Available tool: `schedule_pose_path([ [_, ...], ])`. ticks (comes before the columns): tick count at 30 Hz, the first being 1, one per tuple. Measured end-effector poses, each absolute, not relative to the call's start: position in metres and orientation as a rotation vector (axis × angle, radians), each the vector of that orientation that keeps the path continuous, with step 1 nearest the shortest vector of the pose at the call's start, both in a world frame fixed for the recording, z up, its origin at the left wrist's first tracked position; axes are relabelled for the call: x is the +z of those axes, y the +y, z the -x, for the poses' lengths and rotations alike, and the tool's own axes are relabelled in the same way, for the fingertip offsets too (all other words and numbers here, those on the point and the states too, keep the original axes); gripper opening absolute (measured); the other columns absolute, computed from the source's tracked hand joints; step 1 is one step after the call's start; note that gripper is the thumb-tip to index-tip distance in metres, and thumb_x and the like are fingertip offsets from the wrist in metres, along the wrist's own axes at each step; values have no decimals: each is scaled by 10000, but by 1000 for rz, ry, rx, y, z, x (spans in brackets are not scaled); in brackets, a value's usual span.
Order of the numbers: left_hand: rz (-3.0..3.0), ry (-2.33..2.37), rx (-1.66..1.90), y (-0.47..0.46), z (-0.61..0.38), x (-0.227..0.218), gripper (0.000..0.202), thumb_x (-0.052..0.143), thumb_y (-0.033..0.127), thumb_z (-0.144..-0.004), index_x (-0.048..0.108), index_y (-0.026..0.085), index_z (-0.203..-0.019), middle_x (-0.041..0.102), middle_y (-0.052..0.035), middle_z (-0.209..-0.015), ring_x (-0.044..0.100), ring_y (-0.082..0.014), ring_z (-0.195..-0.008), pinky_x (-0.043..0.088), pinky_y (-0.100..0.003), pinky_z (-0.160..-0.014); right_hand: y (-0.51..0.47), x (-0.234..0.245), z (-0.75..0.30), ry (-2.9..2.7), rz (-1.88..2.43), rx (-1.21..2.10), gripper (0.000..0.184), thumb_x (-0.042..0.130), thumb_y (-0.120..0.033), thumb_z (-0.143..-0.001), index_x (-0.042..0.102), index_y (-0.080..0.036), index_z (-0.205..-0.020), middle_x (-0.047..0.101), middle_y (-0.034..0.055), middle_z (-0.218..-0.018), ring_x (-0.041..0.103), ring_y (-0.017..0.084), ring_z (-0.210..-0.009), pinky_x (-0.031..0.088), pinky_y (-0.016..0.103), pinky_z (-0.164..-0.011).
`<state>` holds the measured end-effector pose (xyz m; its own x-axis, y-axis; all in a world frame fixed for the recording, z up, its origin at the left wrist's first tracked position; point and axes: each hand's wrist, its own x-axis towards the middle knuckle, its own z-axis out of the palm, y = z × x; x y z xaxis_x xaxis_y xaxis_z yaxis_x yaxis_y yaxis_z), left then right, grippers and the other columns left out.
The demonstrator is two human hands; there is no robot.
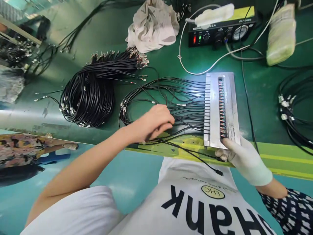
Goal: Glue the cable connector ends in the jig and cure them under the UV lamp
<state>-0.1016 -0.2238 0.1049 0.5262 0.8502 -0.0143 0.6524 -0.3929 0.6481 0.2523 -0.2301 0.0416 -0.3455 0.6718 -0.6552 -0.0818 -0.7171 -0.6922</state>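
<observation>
A flat silver metal fixture (232,107) lies at the front of the bench, with small terminals lined up in its long slot. Many black cables (188,112) run leftward from its slotted edge. My left hand (157,122), bare, is curled over these cables with its fingers bent; the fingertips are partly hidden. My right hand (241,156), in a pale glove, grips the fixture's near right corner, thumb on top by the slot's end and fingers below the edge. Below them, a loose cable with a black connector (218,172) hangs over the bench edge.
A thick coil of black cables (88,94) lies left. Behind are a crumpled pale cloth (154,26) and a black control box (220,32) with gauge and lights. A yellowish wrapped bottle (281,36) and another cable coil (293,111) are right. Thin cords cross the bench.
</observation>
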Motion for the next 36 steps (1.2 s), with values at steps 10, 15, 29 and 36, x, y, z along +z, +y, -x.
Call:
schedule_pose_path([
  [10,-2467,939,110,-261,91,69,229,426,291,-1026,642,240,-972,536,-33,-863,505,-205,-914,220,-495,-1210,-233,39,-253,-788,1353,2101,518,797,-421,-836,593,-219,-1268,699,77,-981,683,197,-655,523,270,-484],
  [15,-2173,1019,700,-260,96,83,80,541,277,-928,570,228,-872,525,-19,-798,540,-185,-866,395,-450,-1125,-238,37,-256,-770,1392,2061,524,850,-383,-781,602,-273,-1230,703,54,-1078,709,210,-697,564,272,-497],
  [29,-1187,2626,942,-217,184,52,442,802,352,-632,591,191,-986,521,-176,-1366,421,-408,-1382,310,-586,-1167,-233,14,-265,-725,1414,2128,479,863,-394,-742,643,-275,-1150,725,50,-973,702,224,-670,582,294,-478],
  [36,-1134,2737,250,-200,225,43,1100,805,765,-559,505,56,-1345,454,-348,-1432,372,-551,-1367,316,-739,-1056,-233,42,-250,-797,1368,2094,517,834,-406,-798,608,-227,-1228,720,61,-963,708,184,-661,574,241,-513],
])
